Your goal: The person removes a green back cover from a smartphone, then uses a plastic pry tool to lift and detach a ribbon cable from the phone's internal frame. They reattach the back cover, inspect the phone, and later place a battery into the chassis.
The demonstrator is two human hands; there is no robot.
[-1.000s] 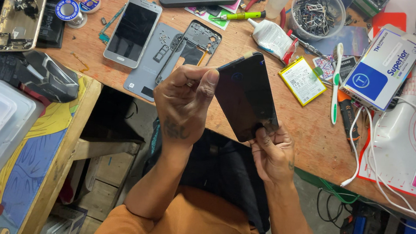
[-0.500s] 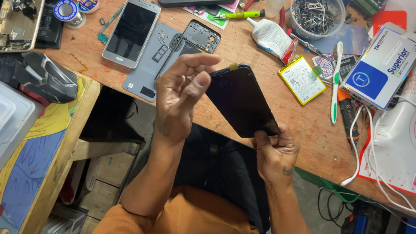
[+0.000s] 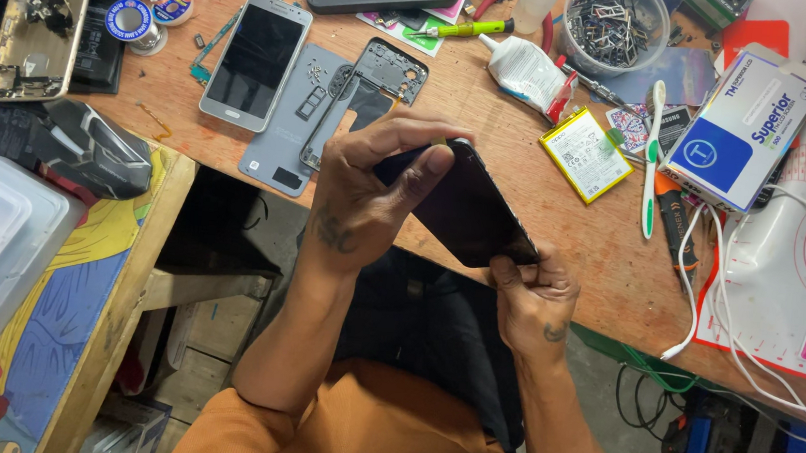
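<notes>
Phone screen panel [image 3: 458, 207] (dark, tilted) is pinched at its top by the left hand [image 3: 362, 199], its lower corner by the right hand [image 3: 533, 296].

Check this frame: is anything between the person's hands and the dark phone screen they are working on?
Nothing visible. The left hand pinches the upper end of the dark phone screen in a direct grip, and the right hand holds its lower corner. The screen is lifted off the wooden bench, apart from the parts lying there.

Single head cam, looks steeply down, close over workbench [image 3: 234, 158] edge.
</notes>
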